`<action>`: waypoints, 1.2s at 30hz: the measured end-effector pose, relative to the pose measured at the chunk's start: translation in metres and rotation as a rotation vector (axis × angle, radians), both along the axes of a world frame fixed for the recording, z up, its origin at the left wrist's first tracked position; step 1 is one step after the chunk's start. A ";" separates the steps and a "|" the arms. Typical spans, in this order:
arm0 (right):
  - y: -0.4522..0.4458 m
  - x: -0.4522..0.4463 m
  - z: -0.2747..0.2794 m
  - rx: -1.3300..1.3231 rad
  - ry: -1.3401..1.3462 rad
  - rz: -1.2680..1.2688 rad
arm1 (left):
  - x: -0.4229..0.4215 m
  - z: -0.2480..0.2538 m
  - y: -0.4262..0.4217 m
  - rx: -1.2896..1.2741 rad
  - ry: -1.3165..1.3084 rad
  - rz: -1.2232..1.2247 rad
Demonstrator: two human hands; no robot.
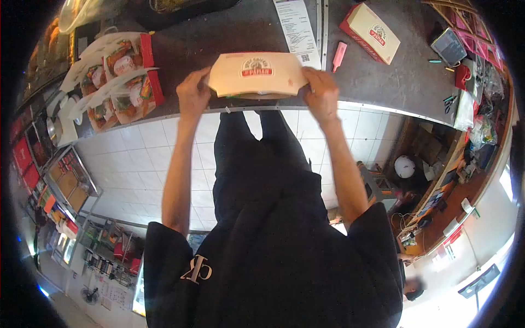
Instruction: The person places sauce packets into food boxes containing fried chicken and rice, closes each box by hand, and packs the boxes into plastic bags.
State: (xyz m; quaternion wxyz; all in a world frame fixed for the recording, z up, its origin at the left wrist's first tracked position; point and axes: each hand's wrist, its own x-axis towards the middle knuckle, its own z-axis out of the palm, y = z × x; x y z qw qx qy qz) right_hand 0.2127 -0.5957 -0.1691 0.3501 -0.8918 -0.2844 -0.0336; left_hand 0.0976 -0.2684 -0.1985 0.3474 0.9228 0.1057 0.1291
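A cream cardboard food box (257, 83) with a red printed logo sits at the near edge of the dark counter. Its lid bulges, and a bit of green shows under the front edge. My left hand (193, 94) grips the box's left end, with the fingertips partly hidden behind the cardboard. At the opposite end, my right hand (322, 94) is closed on the right side flap. Just behind the box lies a printed receipt (297, 27), close to my right hand.
Folded printed cartons (123, 71) stand on the counter (180, 38) at left. To the right are another food box (373, 34), a pink marker (339, 56) and a dark device (448, 46). Plastic bags (484, 123) hang at far right. A person (414, 287) is at lower right.
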 end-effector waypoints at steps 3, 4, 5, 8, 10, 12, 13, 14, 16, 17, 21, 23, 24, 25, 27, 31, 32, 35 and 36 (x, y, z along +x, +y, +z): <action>0.016 -0.038 -0.039 0.149 0.183 -0.331 | -0.007 -0.012 -0.044 -0.582 0.070 0.382; 0.021 -0.044 -0.036 0.156 0.361 -0.430 | -0.005 -0.009 -0.052 -0.671 0.074 0.434; 0.023 -0.047 -0.033 0.190 0.388 -0.457 | -0.005 -0.006 -0.057 -0.759 0.081 0.490; 0.026 -0.044 -0.010 0.262 0.506 -0.520 | -0.012 -0.008 -0.063 -0.931 0.089 0.582; 0.026 -0.041 -0.012 0.250 0.504 -0.495 | -0.006 -0.007 -0.065 -0.904 0.117 0.592; 0.026 -0.044 -0.019 0.237 0.507 -0.464 | -0.005 -0.006 -0.068 -0.765 0.190 0.583; 0.028 -0.047 -0.025 0.230 0.508 -0.445 | -0.008 -0.005 -0.068 -0.751 0.189 0.532; 0.029 -0.047 -0.031 0.225 0.506 -0.424 | -0.010 -0.003 -0.067 -0.737 0.183 0.480; 0.022 -0.040 -0.028 0.223 0.548 -0.336 | -0.012 -0.009 -0.056 -0.740 0.145 0.367; 0.015 -0.040 -0.024 0.219 0.579 -0.293 | -0.019 -0.011 -0.049 -0.757 0.126 0.306; 0.018 -0.014 0.012 0.176 0.995 -0.402 | -0.012 0.012 -0.027 -0.987 0.313 0.297; 0.037 -0.024 0.007 0.048 0.661 -0.364 | 0.000 0.011 -0.037 -0.663 0.376 0.232; 0.045 -0.030 0.004 -0.014 0.492 -0.343 | -0.003 -0.003 -0.043 -0.480 0.364 0.183; 0.046 -0.038 -0.004 -0.008 0.469 -0.354 | -0.003 -0.008 -0.048 -0.297 0.347 0.134; 0.049 -0.046 -0.016 0.007 0.405 -0.380 | -0.003 -0.006 -0.057 -0.332 0.358 0.194; 0.053 -0.049 -0.022 -0.005 0.289 -0.393 | -0.001 -0.003 -0.063 -0.243 0.303 0.200; 0.053 -0.051 -0.021 -0.061 0.346 -0.391 | -0.003 -0.006 -0.063 -0.225 0.325 0.186; 0.057 -0.047 -0.009 -0.186 0.330 -0.348 | 0.003 -0.006 -0.054 0.106 0.179 0.089; 0.061 -0.041 0.006 -0.211 0.218 -0.316 | 0.004 -0.005 -0.053 0.260 0.102 0.044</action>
